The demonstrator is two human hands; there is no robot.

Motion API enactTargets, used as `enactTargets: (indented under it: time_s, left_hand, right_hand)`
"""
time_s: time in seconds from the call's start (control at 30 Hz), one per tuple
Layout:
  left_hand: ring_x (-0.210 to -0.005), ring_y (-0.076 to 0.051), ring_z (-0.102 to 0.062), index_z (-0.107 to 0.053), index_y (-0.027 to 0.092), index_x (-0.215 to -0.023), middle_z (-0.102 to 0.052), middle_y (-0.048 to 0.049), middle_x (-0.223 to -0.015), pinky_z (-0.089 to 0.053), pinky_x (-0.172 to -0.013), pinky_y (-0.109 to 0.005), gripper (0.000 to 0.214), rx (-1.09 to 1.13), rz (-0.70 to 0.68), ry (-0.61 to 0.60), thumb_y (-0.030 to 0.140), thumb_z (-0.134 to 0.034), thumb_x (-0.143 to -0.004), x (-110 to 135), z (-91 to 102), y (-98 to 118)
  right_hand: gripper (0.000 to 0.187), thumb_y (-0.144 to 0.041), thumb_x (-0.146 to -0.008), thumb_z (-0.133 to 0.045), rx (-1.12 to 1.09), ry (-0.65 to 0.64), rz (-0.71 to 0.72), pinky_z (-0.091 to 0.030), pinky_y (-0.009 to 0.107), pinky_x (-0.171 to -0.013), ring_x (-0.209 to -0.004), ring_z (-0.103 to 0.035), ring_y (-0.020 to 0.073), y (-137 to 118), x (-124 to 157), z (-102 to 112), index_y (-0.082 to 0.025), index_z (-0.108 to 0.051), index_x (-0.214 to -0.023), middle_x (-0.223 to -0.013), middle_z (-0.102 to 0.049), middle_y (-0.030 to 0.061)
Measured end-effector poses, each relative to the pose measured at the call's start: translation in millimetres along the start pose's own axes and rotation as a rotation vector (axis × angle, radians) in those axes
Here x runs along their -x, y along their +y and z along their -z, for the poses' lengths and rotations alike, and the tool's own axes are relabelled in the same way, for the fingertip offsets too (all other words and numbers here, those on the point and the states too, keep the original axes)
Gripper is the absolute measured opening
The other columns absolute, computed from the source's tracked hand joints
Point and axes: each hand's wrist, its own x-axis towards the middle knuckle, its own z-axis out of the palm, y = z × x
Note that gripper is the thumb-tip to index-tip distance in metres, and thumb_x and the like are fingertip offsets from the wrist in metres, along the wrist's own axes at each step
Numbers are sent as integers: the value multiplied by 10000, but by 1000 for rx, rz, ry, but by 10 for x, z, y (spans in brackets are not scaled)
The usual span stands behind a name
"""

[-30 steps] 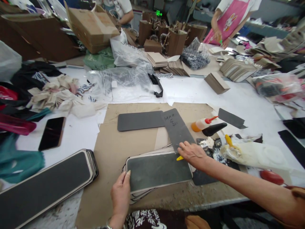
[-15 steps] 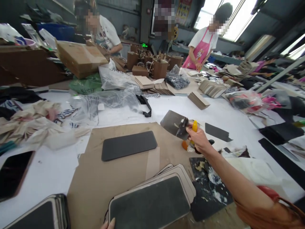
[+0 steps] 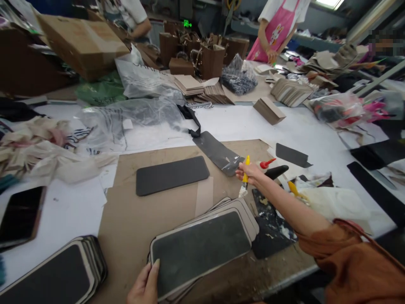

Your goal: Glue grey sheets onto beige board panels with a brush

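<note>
My right hand (image 3: 249, 172) is closed on a yellow-handled glue brush (image 3: 244, 177) and also pinches the near end of a dark grey strip (image 3: 215, 152) that lies slanting across the brown cardboard sheet (image 3: 133, 219). My left hand (image 3: 144, 287) rests with fingers extended against the near left edge of a stack of dark panels with pale borders (image 3: 202, 247). A separate dark grey rounded panel (image 3: 172, 174) lies flat further back on the cardboard.
A glue-smeared black board (image 3: 272, 223), a glue bottle with red cap (image 3: 267, 162) and a black cone sit right of the stack. Another panel stack (image 3: 53, 274) and a phone (image 3: 19, 215) lie at left. Plastic bags, boxes and paper bags crowd the far table; other people work there.
My right hand lifted the grey strip from beside the stack, swung it up, and has now laid it down further back on the cardboard. The left hand stayed at the stack's edge.
</note>
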Motion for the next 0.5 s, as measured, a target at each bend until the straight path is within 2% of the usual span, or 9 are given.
enactTargets:
  time_s: [0.1,0.17,0.23,0.3,0.4,0.5]
  left_hand:
    - [-917,-303,-627,-681,181,-837,-713,-58,-862,-518,-747,-361,512,3,-50,-1,609,-585,-572,30,3,17]
    - [-922,-302,-626,-680,175,-840,-713,-64,-866,-516,-754,-361,517,-5,-62,-29,609,-585,-577,35,11,29]
    - [-963,-310,-612,-677,162,-853,-710,-79,-889,-502,-797,-375,533,2,-59,-44,606,-590,-571,26,20,44]
    - [-1005,-325,-591,-675,151,-845,-708,-96,-900,-471,-856,-401,543,27,-35,-49,597,-608,-543,17,25,70]
    - [-1031,-336,-574,-676,157,-812,-709,-95,-893,-429,-914,-428,524,80,-5,-61,575,-626,-501,23,23,126]
    - [-1032,-338,-571,-678,159,-793,-709,-91,-895,-417,-928,-434,512,123,-16,-75,564,-630,-482,29,14,161]
  right_hand:
    - [69,-143,-797,-529,68,-63,-7,-442,176,-418,-473,-505,64,122,221,187,-166,-469,-774,-643,-514,-34]
    - [28,-180,-804,-526,224,-145,34,-395,169,-382,-478,-502,75,283,434,362,-159,-508,-805,-708,-556,-3]
    - [87,-230,-834,-478,529,-237,149,-384,194,-396,-489,-508,98,513,652,546,-159,-520,-807,-730,-578,19]
    - [153,-252,-863,-420,874,-289,345,-431,240,-513,-588,-561,139,773,844,702,-163,-531,-805,-746,-599,40]
    - [188,-220,-872,-394,1179,-272,530,-427,287,-701,-779,-595,190,1116,1056,829,-158,-557,-801,-811,-629,80]
    - [178,-211,-866,-401,1221,-226,516,-404,270,-705,-792,-594,184,1329,1155,837,-165,-561,-804,-838,-637,75]
